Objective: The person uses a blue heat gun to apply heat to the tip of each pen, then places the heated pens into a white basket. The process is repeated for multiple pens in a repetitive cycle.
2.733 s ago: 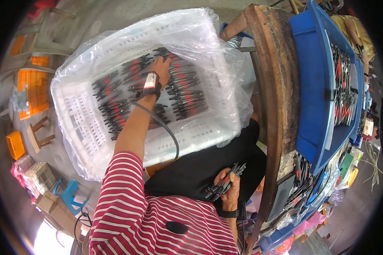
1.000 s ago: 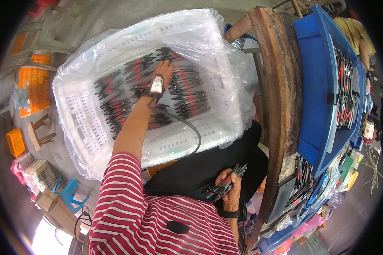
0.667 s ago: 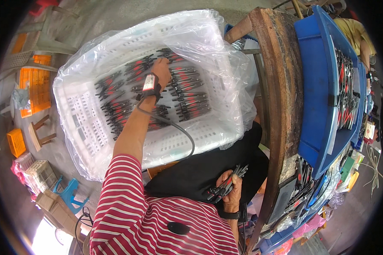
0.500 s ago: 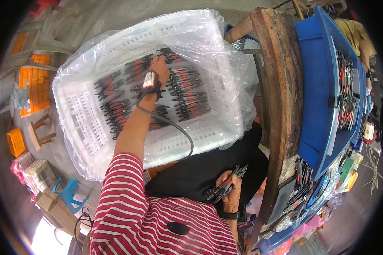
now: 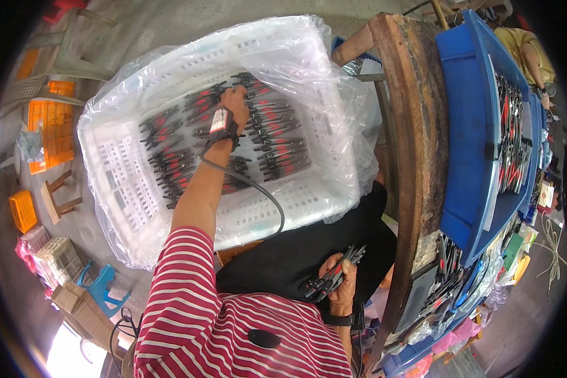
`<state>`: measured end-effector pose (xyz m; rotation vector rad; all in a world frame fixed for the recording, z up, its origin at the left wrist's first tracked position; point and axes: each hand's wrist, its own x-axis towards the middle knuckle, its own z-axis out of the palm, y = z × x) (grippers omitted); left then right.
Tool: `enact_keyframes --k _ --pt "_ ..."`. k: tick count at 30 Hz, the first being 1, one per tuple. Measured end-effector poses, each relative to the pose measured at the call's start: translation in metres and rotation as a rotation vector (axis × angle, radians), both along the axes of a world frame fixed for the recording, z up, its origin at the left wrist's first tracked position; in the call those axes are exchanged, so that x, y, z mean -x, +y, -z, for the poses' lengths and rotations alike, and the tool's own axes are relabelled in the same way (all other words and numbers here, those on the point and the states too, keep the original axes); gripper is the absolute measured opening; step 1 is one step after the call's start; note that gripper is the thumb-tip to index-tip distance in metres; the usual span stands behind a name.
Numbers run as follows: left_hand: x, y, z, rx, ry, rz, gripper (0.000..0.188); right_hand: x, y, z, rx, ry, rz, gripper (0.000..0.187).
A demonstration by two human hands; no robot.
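My left hand [image 5: 235, 104] reaches into a white plastic crate [image 5: 129, 157] lined with clear plastic film. Its fingers are curled down among slim black-and-red pen-like pieces [image 5: 277, 135]; the fingertips are hidden, so what they grip does not show. The pieces lie in several rows on the crate's bottom. Above my lap, my right hand [image 5: 345, 280] is closed round a bundle of the same kind of pieces [image 5: 324, 285], in black and grey with a little red.
A worn wooden table edge [image 5: 416, 138] runs along the right. Blue bins [image 5: 466, 132] with more slim pieces stand beyond it. A cable trails from my left wrist. Orange crates [image 5: 60, 129], a blue stool [image 5: 104, 288] and a co-worker's arm [image 5: 533, 63] are farther off.
My left hand has shifted very slightly down and left within the crate. My right hand and its bundle stay in place. The co-worker's arm has moved a little.
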<state>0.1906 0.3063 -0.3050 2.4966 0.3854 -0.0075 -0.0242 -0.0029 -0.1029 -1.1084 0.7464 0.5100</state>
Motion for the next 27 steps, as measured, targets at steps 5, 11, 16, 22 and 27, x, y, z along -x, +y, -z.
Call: enact_keyframes --k 5,11,16,22,27 --pt "-0.002 0.003 0.004 -0.136 -0.050 0.128 0.040 0.000 0.000 -0.001 0.006 0.014 -0.002 0.045" --pt "0.000 0.007 0.015 -0.117 -0.124 0.153 0.043 -0.001 -0.001 0.000 0.005 0.014 -0.019 0.047" --pt "-0.002 0.007 0.019 -0.133 -0.098 0.161 0.046 -0.001 0.000 -0.002 0.017 0.024 -0.011 0.048" --pt "0.000 0.009 0.016 -0.139 -0.102 0.165 0.045 -0.002 0.001 -0.002 0.055 0.018 -0.024 0.048" --pt "0.001 0.011 0.010 -0.087 -0.083 0.156 0.047 -0.001 0.000 0.000 -0.010 0.013 0.001 0.045"
